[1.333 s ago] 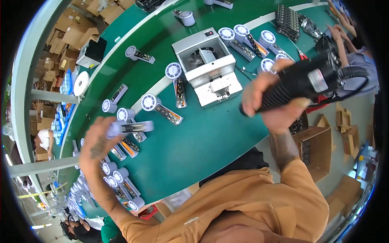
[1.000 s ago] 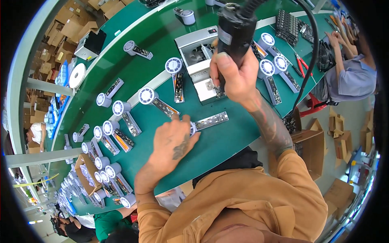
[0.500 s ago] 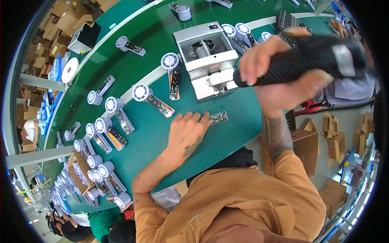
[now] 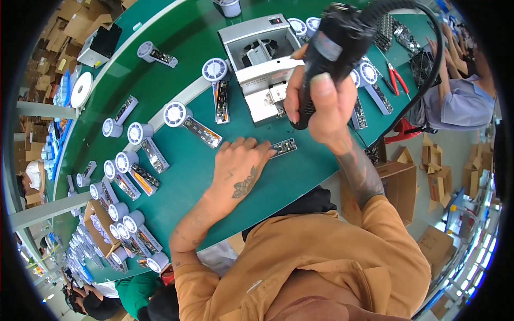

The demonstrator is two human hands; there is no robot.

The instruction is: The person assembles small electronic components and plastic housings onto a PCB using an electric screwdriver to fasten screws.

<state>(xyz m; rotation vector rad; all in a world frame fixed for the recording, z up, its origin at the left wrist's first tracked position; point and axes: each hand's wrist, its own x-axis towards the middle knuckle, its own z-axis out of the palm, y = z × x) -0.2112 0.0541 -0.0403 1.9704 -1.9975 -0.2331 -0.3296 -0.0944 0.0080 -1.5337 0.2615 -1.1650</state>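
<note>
My right hand (image 4: 329, 104) is wrapped round a black electric screwdriver (image 4: 342, 35), which it holds up over the bench. The tool's narrow end points down, near the front corner of a silver screw feeder (image 4: 262, 80); its bit is not visible. A thick black cable leaves the upper end. Lower and to the left, my left hand (image 4: 240, 165) lies over a small handheld device, fingers closed on it. Only the device's opened handle with a circuit board (image 4: 285, 147) shows beyond the fingertips; the remainder is hidden under the hand.
Fan-headed devices with exposed boards (image 4: 193, 125) stand left of my hand, several more crowding the far left by a cardboard box (image 4: 101, 227). Red-handled pliers (image 4: 397, 80) lie on the right. The tool's cable (image 4: 436, 64) loops down the right side. A co-worker's arms (image 4: 452, 53) are beyond.
My right hand has swung left with the electric screwdriver, turning it from nearly level to steep with the narrow end down. My left hand stays on the device. The whole view has shifted slightly.
</note>
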